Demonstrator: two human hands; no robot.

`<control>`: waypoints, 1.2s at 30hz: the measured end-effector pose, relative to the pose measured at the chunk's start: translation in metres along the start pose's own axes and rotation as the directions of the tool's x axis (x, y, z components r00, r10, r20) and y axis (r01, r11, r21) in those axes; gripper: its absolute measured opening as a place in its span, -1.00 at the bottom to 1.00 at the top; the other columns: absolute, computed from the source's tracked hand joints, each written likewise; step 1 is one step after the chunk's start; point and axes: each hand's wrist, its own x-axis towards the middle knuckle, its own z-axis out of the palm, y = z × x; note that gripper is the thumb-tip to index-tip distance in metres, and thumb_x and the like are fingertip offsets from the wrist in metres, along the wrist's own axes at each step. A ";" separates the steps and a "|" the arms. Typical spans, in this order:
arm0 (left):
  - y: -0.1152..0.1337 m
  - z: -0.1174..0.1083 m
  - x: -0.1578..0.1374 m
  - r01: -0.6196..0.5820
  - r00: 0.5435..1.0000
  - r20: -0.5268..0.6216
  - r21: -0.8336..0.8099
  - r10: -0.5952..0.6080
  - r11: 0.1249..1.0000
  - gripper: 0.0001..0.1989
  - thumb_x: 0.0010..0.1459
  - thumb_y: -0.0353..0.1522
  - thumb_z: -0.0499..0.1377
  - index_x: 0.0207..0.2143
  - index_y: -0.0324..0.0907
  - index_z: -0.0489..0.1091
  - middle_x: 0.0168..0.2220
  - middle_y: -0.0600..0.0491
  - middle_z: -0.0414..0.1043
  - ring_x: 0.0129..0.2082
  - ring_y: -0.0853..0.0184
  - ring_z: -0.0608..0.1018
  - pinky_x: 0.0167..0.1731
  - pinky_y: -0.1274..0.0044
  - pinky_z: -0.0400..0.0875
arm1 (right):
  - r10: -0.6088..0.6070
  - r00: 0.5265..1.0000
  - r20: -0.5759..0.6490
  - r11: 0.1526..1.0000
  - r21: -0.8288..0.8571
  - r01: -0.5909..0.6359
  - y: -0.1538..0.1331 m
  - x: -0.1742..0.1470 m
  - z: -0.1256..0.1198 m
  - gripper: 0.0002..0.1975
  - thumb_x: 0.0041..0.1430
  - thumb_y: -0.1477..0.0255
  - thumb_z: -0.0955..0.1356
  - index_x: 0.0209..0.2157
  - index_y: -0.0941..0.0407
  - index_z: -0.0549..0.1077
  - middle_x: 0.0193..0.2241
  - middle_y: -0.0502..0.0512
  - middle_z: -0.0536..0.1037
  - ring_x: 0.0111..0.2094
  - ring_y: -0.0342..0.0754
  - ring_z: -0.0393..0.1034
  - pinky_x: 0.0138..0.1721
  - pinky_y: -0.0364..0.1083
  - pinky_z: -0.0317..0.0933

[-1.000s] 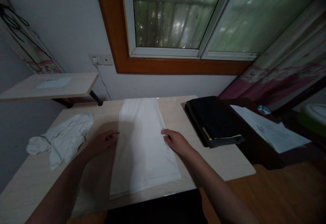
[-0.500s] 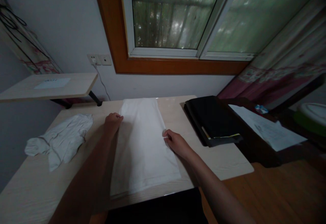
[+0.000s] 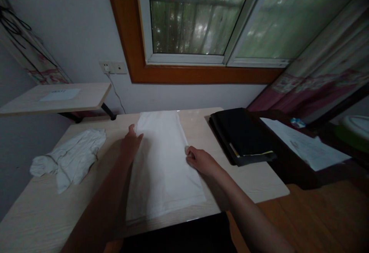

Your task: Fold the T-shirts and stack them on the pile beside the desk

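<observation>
A white cloth point(image 3: 164, 164), folded into a long rectangle, lies flat on the pale wooden table in front of me. My left hand point(image 3: 132, 142) is at its left edge, thumb and fingers apart, with the thumb touching the fabric. On the opposite edge, about halfway down, my right hand point(image 3: 200, 161) is closed in a pinch on the cloth. A crumpled white garment point(image 3: 73, 157) rests to the left of my left arm. Stacked to the right of my right hand are folded black clothes point(image 3: 239, 134).
A small raised shelf point(image 3: 89, 98) on black legs stands at the table's back left, with a paper on it. Behind the table are a wall socket point(image 3: 112, 67) and a window. A dark surface with a white sheet point(image 3: 302, 143) adjoins on the right.
My left hand has let go of the cloth's left edge and its fingers have spread. The right hand keeps its pinch in nearly the same place.
</observation>
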 end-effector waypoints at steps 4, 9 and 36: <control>0.003 -0.006 -0.010 -0.055 0.997 0.056 0.138 0.047 0.989 -0.39 0.31 -0.20 0.07 0.34 -0.10 0.01 -0.15 -0.17 0.59 -0.15 0.03 0.64 -0.18 0.35 0.43 | 0.005 0.987 -0.160 0.994 -0.109 -0.023 -0.015 0.016 0.001 -0.82 0.24 0.45 0.31 -0.13 0.11 0.49 -0.27 0.13 0.56 -0.23 -0.01 0.43 -0.15 -0.10 0.21; -0.004 -0.007 -0.017 -0.105 0.994 0.062 0.235 0.093 0.966 -0.49 0.37 -0.22 -0.02 0.32 -0.10 0.12 -0.16 -0.19 0.59 -0.18 0.04 0.64 -0.18 0.33 0.43 | -0.277 0.920 -0.279 0.953 -0.199 0.226 -0.034 0.044 0.014 -0.61 0.29 0.45 0.30 0.13 0.13 0.46 0.09 0.27 0.46 0.13 0.09 0.31 0.20 0.02 0.17; 0.019 0.047 -0.004 -0.465 0.874 -0.030 0.238 0.485 0.853 -0.46 0.39 -0.27 -0.12 0.33 -0.25 0.22 0.40 -0.17 0.12 0.41 0.09 0.14 0.37 0.14 -0.07 | -0.403 0.891 -0.211 0.890 -0.318 0.327 -0.063 0.044 0.088 -0.40 0.43 0.24 0.21 0.36 0.28 0.17 0.42 0.38 0.01 0.45 0.20 -0.16 0.41 0.23 -0.16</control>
